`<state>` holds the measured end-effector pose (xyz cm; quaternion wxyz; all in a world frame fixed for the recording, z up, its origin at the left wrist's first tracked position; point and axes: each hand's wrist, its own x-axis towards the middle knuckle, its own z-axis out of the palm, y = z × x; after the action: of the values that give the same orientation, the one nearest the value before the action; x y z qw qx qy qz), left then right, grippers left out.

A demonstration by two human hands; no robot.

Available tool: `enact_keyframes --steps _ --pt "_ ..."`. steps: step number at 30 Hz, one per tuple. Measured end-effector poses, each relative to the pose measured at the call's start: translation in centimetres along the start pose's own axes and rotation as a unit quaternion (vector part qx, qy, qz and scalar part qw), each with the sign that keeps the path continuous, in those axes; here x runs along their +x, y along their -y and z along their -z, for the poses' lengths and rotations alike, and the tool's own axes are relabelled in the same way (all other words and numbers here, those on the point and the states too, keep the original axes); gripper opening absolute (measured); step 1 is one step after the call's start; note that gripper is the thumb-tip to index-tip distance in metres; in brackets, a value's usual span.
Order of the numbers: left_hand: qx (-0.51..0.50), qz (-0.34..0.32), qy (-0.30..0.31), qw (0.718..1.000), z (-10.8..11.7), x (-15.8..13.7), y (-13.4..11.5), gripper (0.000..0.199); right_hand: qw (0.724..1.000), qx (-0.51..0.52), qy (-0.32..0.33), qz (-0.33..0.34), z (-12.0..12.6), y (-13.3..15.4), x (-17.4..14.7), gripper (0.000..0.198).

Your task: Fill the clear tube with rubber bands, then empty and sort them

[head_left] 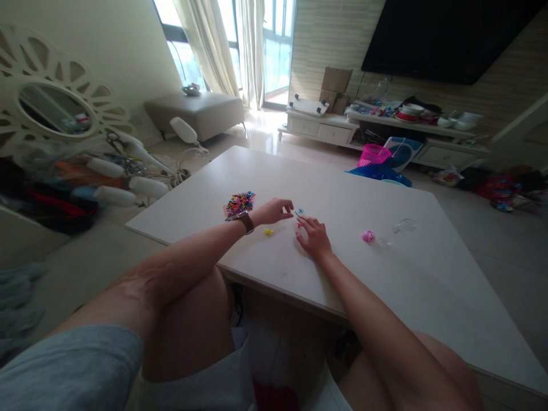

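Note:
My left hand (274,212), with a watch on its wrist, hovers just above the white table (274,257). Its thumb and fingers are apart, with nothing visible between them. Lying low over the tabletop, my right hand (315,237) has its fingers spread. Small blue pieces (301,211) are at its fingertips, and a small red piece (298,225) shows partly under the fingers. Contact with these pieces is too fine to make out. A yellow piece (269,232) lies below my left hand. Beyond the watch sits a pile of small multicoloured pieces (240,204).
On the table's right side lie a pink cup-like object (368,237) and a clear plastic item (405,225). Past the far edge are a pink basket (374,154) and a blue plastic bag (381,172). A lamp with white shades (148,185) stands at the left.

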<state>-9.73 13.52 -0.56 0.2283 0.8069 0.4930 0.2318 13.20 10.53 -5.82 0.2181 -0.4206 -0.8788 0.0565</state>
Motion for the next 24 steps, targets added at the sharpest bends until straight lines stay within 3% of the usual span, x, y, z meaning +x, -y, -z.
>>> enact_keyframes --steps 4,7,15,24 --pt "0.014 0.034 -0.041 0.998 1.6 -0.4 -0.1 0.028 0.992 -0.001 -0.021 -0.127 -0.8 -0.5 1.2 0.051" --pt "-0.018 0.073 -0.044 0.996 2.7 -1.1 -0.1 0.026 0.987 0.014 -0.009 -0.162 -1.1 -0.8 1.9 0.051" --pt "-0.072 0.166 -0.065 0.981 5.4 -2.7 1.1 0.023 0.989 0.000 0.036 -0.146 -1.7 -1.1 2.2 0.050" --pt "-0.090 0.179 -0.098 0.975 6.4 -3.1 3.7 0.024 0.987 0.001 0.021 -0.158 -1.5 -1.3 2.1 0.043"
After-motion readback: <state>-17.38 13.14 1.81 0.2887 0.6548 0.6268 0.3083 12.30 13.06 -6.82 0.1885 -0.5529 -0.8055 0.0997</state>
